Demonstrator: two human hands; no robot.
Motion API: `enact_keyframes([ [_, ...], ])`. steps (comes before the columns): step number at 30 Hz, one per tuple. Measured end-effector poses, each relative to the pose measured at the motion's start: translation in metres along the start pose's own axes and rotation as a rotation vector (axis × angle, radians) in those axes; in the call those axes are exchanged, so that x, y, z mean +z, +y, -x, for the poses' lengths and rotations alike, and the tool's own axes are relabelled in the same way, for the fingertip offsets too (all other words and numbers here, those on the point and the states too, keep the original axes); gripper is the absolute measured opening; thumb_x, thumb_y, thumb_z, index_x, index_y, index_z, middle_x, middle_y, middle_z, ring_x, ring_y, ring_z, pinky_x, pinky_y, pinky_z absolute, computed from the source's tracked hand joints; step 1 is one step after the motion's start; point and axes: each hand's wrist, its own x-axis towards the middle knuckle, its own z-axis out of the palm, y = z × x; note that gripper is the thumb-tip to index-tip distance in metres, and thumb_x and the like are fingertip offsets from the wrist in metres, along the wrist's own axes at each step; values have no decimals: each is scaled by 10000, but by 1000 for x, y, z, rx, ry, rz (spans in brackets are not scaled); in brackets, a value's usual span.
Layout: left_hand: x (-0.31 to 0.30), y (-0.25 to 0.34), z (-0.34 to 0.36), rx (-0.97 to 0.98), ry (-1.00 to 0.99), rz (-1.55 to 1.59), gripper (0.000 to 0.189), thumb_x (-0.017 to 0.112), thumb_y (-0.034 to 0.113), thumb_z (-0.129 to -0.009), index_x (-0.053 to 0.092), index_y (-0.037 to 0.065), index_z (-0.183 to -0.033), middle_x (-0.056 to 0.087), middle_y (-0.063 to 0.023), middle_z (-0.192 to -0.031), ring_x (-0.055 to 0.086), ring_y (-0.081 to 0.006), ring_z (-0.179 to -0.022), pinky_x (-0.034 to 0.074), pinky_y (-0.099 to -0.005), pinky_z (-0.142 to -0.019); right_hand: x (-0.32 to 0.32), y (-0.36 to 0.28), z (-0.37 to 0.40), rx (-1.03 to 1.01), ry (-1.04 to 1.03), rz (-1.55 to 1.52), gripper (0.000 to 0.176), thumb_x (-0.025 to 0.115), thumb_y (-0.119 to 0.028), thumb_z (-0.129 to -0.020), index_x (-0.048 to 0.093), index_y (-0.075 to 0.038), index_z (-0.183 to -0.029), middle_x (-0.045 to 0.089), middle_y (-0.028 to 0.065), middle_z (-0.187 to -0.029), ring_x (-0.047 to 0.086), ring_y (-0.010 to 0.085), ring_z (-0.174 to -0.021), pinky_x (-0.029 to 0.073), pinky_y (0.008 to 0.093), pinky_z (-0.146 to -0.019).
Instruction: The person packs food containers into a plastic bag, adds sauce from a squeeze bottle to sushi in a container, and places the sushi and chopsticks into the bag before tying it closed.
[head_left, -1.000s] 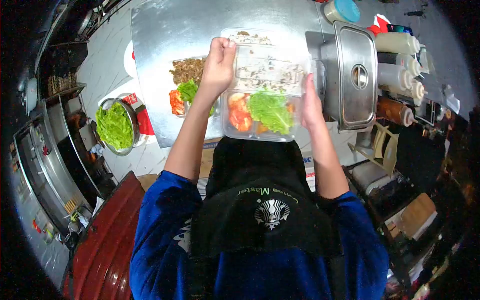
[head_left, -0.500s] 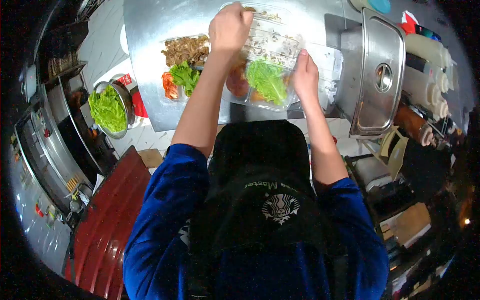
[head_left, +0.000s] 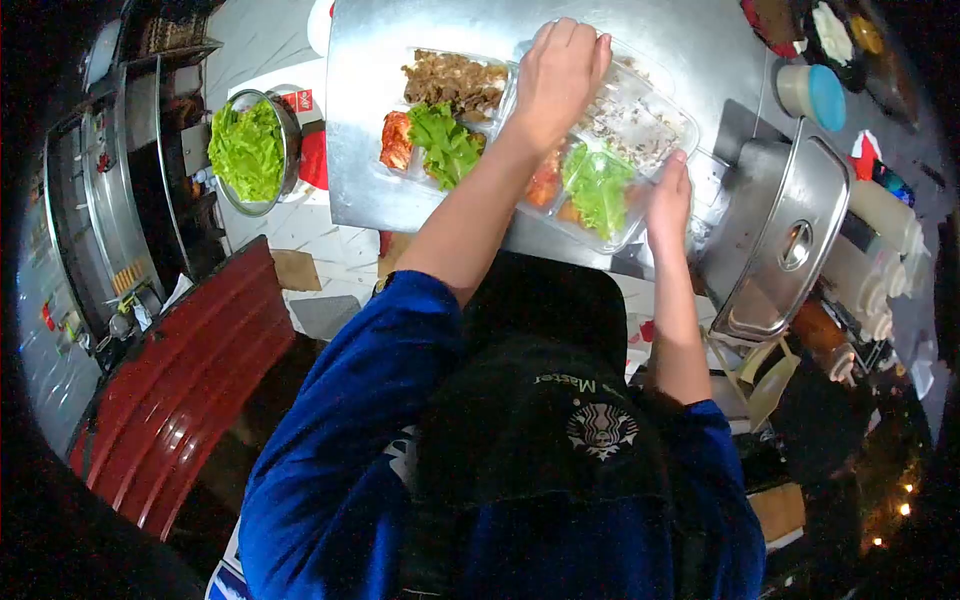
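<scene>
A clear plastic takeout container (head_left: 655, 125) with a clear lid over it lies at an angle on the metal table. Through the lid show a green lettuce leaf (head_left: 598, 190), reddish-orange food and a whitish portion with dark flecks. My left hand (head_left: 562, 85) is closed over the container's far left edge, its fingers bent down on the rim. At the right edge, my right hand (head_left: 670, 205) grips the side with the thumb up; its other fingers are mostly hidden. Left of this stands an uncovered container with brown cooked meat (head_left: 455, 85), lettuce (head_left: 443, 145) and kimchi (head_left: 396, 140).
The metal table (head_left: 365, 110) carries both containers. A steel bowl of lettuce (head_left: 247, 150) stands to the left. On the right are a lidded steel pan (head_left: 780, 235), a blue-lidded tub (head_left: 825, 98) and several bottles. A dark red ribbed panel (head_left: 190, 385) is at lower left.
The view has shifted and turned, so the table and both containers appear further right and tilted. Both hands remain at the lidded container's edges.
</scene>
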Motion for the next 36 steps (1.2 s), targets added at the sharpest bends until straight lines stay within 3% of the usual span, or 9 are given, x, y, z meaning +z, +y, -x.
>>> enact_keyframes([
  [5, -2, 3, -6, 62, 42, 39, 211, 666, 120, -860, 565, 33, -696, 573, -136, -710, 574, -323, -668, 467, -433, -632, -6, -10, 3, 61, -95, 1, 660, 310, -487, -1040, 510, 89, -1289, 617, 188, -1203, 579, 240, -1091, 427, 335, -972],
  [9, -27, 21, -13, 74, -74, -46, 174, 672, 129, -829, 584, 57, -697, 537, -96, -630, 559, -301, -610, 456, -394, -587, -12, -1, 9, 29, -77, 14, 643, 323, -465, -1044, 506, 94, -1302, 601, 196, -1241, 556, 252, -1132, 392, 342, -1013],
  [11, -52, 36, -7, -58, -147, 21, 141, 654, 115, -827, 576, 49, -731, 552, -110, -670, 560, -300, -624, 453, -395, -598, -9, -10, 27, -19, -26, 60, 548, 304, -375, -1056, 529, 81, -1259, 614, 235, -1196, 575, 308, -1128, 393, 366, -1011],
  [15, -78, 57, 15, -157, -297, 151, 84, 634, 51, -778, 560, 33, -814, 569, -129, -758, 555, -306, -652, 449, -389, -607, -6, -17, 42, -11, -33, 83, 482, 326, -325, -1059, 521, 67, -1260, 623, 220, -1160, 587, 285, -1086, 423, 359, -965],
  [21, -102, 66, 25, 137, -255, 271, 279, 657, -22, -645, 554, 23, -900, 554, -110, -823, 538, -292, -686, 433, -365, -594, -6, -28, 45, 48, -18, 82, 506, 282, -338, -1065, 491, 49, -1315, 604, 205, -1197, 559, 267, -1146, 399, 364, -1006],
  [23, -108, 67, 36, 165, -220, 306, 232, 664, -1, -632, 560, 48, -834, 543, -92, -818, 527, -271, -699, 426, -359, -602, -8, -27, 53, 56, -33, -205, 586, 252, -434, -1057, 448, 22, -1370, 577, 176, -1215, 549, 222, -1113, 408, 341, -987],
  [25, -114, 63, 43, 155, -191, 341, 156, 677, 38, -627, 561, 74, -724, 529, -79, -803, 512, -260, -698, 423, -371, -613, -9, -15, 54, -58, -37, -67, 618, 218, -447, -1056, 378, 22, -1425, 512, 188, -1309, 475, 267, -1249, 326, 362, -1082],
  [28, -114, 56, 52, 138, -134, 390, 161, 697, 104, -637, 538, 93, -619, 486, -62, -754, 489, -258, -687, 419, -398, -621, -11, -18, 61, -65, -121, -212, 718, 224, -578, -1012, 318, -34, -1471, 517, 138, -1279, 516, 214, -1148, 407, 329, -971],
  [36, -120, 51, 52, 104, -82, 436, 185, 691, 122, -691, 525, 90, -618, 461, -53, -723, 479, -250, -677, 421, -399, -623, -13, -3, 66, -108, -55, -224, 899, 329, -704, -931, 212, -20, -1502, 511, 138, -1247, 527, 198, -1129, 418, 336, -967],
])
